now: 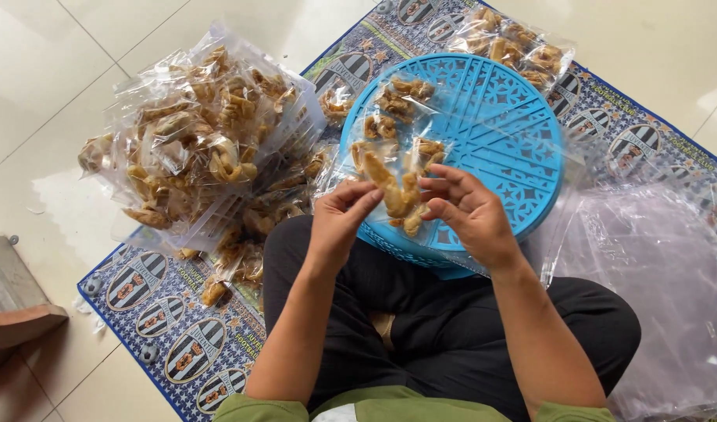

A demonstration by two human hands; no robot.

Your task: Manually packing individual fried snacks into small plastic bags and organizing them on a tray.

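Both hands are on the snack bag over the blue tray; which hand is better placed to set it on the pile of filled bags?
Probably the left hand. The pile of filled bags lies on its side of the blue tray, while the right hand would have to cross over. Both hands pinch the snack bag.
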